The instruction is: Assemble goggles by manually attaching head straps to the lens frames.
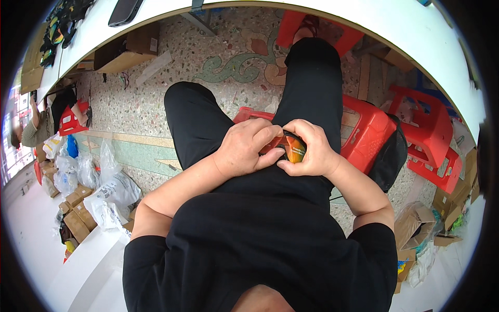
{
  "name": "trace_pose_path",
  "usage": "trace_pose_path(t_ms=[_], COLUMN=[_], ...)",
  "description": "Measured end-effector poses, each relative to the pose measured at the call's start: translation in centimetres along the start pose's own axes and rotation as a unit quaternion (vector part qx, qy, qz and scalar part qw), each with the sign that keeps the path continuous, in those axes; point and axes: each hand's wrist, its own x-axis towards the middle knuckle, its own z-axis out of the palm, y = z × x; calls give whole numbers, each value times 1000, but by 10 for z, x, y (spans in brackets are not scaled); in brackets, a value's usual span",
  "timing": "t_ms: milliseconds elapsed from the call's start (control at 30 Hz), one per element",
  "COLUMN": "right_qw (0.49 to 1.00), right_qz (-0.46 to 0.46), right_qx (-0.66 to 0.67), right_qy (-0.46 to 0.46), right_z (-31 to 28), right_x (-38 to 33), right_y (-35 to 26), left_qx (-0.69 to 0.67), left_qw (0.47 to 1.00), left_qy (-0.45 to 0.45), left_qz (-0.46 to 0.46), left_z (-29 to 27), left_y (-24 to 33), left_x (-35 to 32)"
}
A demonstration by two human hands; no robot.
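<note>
Floor: speckled terrazzo with an inlaid green-and-brown scroll motif at 12 o'clock and a pale green band running toward 9 o'clock. A white curved tabletop arcs across the top rim; a dark phone lies on it at 11 o'clock. Open cardboard box under the table edge, 11 o'clock. Red plastic stools stacked and scattered at 3 o'clock; another red stool sits just beside the person's right thigh. White plastic bags and small cartons heaped at 8 o'clock. Another person's striped sleeve shows at the far 9 o'clock rim.

The wearer is seated, black trousers and black shirt, knees pointing to 12 o'clock. Both forearms come up from the lower edge and meet at frame centre, over the lap.

Left hand: knuckles up, fingers curled over the left end of a small orange-and-black object, thumb pressed to its underside, gripping it. Right hand: fingers wrapped over the top of the object, thumb beneath, clasping it too. The object sits between the two hands, mostly hidden; its kind cannot be told.
</note>
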Motion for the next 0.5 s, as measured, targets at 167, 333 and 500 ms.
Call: trace_pose_path(t_ms=[167, 333, 500], right_qw=[998, 997, 997], right_qz=[-20, -9, -24], right_qx=[-20, -39, -25], right_qy=[55, 58, 70], right_z=[8, 11, 6], right_x=[0, -1, 0], right_y=[6, 7, 3], left_qx=[-79, -109, -27], left_qw=[995, 988, 997], left_qy=[-31, -53, 11], left_qz=[-47, -94, -66], left_z=[5, 10, 7], left_y=[-4, -6, -4], left_x=[3, 0, 1])
